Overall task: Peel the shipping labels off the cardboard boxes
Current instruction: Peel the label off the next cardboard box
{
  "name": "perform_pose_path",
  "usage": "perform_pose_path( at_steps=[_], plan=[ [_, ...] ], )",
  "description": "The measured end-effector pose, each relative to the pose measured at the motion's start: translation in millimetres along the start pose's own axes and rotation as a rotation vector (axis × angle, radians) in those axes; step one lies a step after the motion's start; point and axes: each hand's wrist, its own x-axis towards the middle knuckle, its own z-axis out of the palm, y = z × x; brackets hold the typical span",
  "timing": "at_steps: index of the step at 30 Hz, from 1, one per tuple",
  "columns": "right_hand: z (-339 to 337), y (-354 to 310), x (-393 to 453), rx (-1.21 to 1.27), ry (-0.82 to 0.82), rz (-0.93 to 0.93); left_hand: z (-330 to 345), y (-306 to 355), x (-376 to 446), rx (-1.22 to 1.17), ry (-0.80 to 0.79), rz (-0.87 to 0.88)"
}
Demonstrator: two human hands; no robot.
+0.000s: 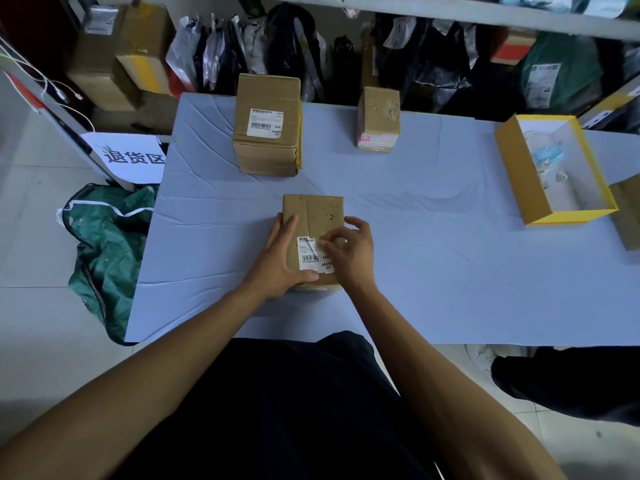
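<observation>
Cardboard, dented and creased, makes up the small brown box [313, 216] lying flat on the surface [433, 254] just in front of me, near its front edge. My left hand [280, 258] grips the box's left side, fingers laid along the edge and thumb curled under the near corner. My right hand [349, 247] bends over the white shipping label [310, 254] stuck to the box's top, fingertips pinching its upper right part where the paper looks lifted or torn; the hand covers the label's right edge, so I cannot tell how far it is peeled. The print is too small to read beyond a barcode and some bold letters. The surface is covered with a pale bluish sheet, wrinkled in long folds. Farther back stands a taller cardboard box [266, 126] with its own white barcode label [265, 122] facing me, and to its right a smaller scuffed box [379, 117], well apart. At far right an open yellow-rimmed box [519, 174] with a white inside holds crumpled scraps I cannot make out; beside it another cardboard shape [627, 216] is cut off by the frame. Wide bare sheet lies between my box and the others. On the floor to the left sit a green sack [110, 244] and a white sign [133, 155] with printed characters. Behind, dark parcels and bags crowd under a shelf [450, 10].
</observation>
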Motion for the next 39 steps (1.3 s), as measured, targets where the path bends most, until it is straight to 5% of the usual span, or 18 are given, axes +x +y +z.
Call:
perform_pose_path(
  at_steps=[4,12,39],
  plan=[
    [-0.5,4.6,0.6,-0.191,0.013,-0.242,-2.0,-1.9,0.5,0.009,-0.012,0.015],
    [-8.6,1.3,13.1,-0.022,-0.117,-0.07,-16.7,-7.0,4.0,0.051,-0.123,0.011],
    [-6.9,4.0,13.3,-0.064,-0.149,-0.089,-17.4,-10.2,0.7,-0.026,-0.123,0.003]
  ],
)
